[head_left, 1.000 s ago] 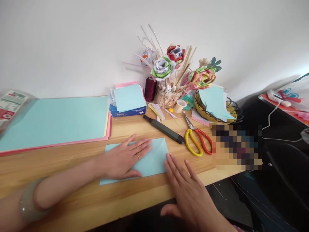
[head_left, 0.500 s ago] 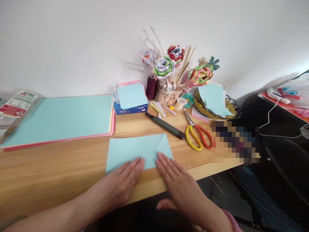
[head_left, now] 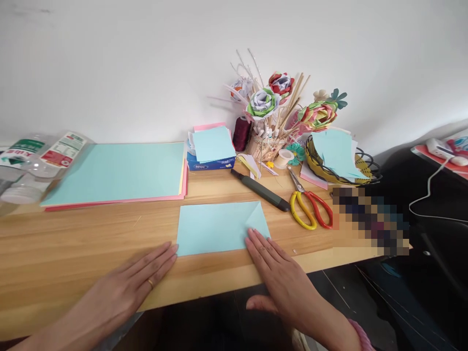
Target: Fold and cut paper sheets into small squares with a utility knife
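A light blue sheet of paper lies flat on the wooden table, its right end folded so that a diagonal edge runs down from the upper right corner. My left hand rests flat at the sheet's lower left corner, fingers stretched and fingertips touching the edge. Across the folded lower right part lies my right hand, its fingers straight and its thumb held apart below the table edge. Neither hand grasps anything. Fingers hide the sheet's lower right corner.
Behind the sheet lie a dark craft knife and scissors with yellow and red handles. Stacked coloured paper and plastic bottles are at left. Paper flowers, a tissue box and a basket line the wall.
My left hand has slid left along the sheet's lower edge to its left corner. My right hand stays on the fold. The camera view has shifted slightly left.
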Demonstrator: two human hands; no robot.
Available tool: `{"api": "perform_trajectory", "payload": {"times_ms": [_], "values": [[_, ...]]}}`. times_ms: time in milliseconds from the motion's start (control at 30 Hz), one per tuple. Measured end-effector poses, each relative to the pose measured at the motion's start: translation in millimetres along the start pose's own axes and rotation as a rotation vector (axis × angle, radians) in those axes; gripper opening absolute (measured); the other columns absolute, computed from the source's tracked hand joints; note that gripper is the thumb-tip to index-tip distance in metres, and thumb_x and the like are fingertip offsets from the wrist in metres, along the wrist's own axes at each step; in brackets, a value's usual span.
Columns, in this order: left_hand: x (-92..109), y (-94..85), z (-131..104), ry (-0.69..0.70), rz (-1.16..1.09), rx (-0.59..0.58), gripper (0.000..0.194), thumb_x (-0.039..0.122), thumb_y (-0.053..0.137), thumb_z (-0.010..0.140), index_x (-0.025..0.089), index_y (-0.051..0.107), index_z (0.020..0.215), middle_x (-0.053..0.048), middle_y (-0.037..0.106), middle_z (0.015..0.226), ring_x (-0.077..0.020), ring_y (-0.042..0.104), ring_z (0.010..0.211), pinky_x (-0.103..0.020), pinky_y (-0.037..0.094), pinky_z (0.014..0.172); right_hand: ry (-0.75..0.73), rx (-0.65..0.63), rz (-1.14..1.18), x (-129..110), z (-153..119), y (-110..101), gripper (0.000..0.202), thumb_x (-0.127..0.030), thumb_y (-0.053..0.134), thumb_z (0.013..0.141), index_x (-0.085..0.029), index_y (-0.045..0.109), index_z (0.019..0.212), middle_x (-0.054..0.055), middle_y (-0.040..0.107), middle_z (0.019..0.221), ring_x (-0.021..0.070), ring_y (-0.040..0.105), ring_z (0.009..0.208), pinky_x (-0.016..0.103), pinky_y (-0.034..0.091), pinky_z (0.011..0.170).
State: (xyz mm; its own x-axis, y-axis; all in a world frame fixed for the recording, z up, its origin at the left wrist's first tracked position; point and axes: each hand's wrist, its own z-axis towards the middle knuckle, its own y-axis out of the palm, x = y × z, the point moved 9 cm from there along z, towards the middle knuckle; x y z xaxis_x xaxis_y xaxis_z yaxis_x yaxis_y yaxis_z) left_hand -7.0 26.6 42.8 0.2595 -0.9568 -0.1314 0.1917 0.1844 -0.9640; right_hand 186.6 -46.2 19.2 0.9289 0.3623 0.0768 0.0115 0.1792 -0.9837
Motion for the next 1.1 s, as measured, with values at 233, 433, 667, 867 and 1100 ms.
{"api": "perform_trajectory", "payload": {"times_ms": [233, 433, 667, 867, 1100], "values": [[-31.3, -3.3, -1.9, -0.087, -0.316, 0.117, 0.037, 0.01, 0.036, 0.093, 0.025, 0.063, 0.114, 0.0, 0.066, 0.119, -0.0157, 0.051, 0.124, -0.031, 0.047, 0.101, -0.007, 0.043, -0.017, -0.9, -0.5, -3.9, 0.107, -0.077, 0.041, 0.075, 0.001, 0.018, 0.145, 0.023, 0.034, 0.145, 0.0281, 0.026, 0.138, 0.044, 0.038, 0.102], [-34.9, -2.0, 50.6, 0.073, -0.396, 0.185, 0.041, 0.007, 0.027, 0.096, 0.02, 0.054, 0.124, -0.006, 0.058, 0.13, -0.0189, 0.028, 0.139, -0.044, 0.034, 0.11, -0.016, 0.083, -0.076, -3.6, 13.0, -17.2, 0.102, -0.078, 0.032, 0.076, 0.001, 0.032, 0.14, 0.022, 0.038, 0.143, 0.0284, 0.03, 0.136, 0.046, 0.037, 0.102], [-20.7, 66.5, 95.2, 0.1, -0.276, -0.26, 0.048, 0.027, 0.027, 0.101, 0.017, 0.02, 0.147, -0.006, 0.023, 0.154, -0.0146, 0.015, 0.143, -0.036, 0.014, 0.115, -0.12, 0.02, 0.112, -61.6, 47.4, -2.8, 0.101, -0.082, 0.023, 0.074, -0.005, 0.038, 0.139, 0.013, 0.033, 0.148, 0.0205, 0.02, 0.14, 0.035, 0.024, 0.112], [-21.2, 67.1, 91.9, 0.061, -0.303, -0.3, 0.047, 0.03, 0.022, 0.102, 0.02, 0.018, 0.148, -0.001, 0.021, 0.154, -0.0106, 0.013, 0.142, -0.03, 0.004, 0.115, -0.149, -0.064, 0.171, -30.4, 27.3, 2.5, 0.09, -0.073, 0.029, 0.082, -0.007, 0.031, 0.143, 0.011, 0.03, 0.149, 0.0192, 0.023, 0.139, 0.037, 0.03, 0.11], [-17.0, 63.4, 88.8, 0.045, -0.263, -0.321, 0.052, 0.042, 0.024, 0.101, 0.02, 0.02, 0.148, -0.003, 0.023, 0.153, -0.0152, 0.019, 0.142, -0.034, 0.009, 0.116, -0.005, 0.021, -0.032, 43.5, -23.6, -12.9, 0.073, -0.056, 0.042, 0.09, -0.006, 0.03, 0.143, 0.018, 0.042, 0.142, 0.0257, 0.037, 0.132, 0.049, 0.039, 0.101]]}}
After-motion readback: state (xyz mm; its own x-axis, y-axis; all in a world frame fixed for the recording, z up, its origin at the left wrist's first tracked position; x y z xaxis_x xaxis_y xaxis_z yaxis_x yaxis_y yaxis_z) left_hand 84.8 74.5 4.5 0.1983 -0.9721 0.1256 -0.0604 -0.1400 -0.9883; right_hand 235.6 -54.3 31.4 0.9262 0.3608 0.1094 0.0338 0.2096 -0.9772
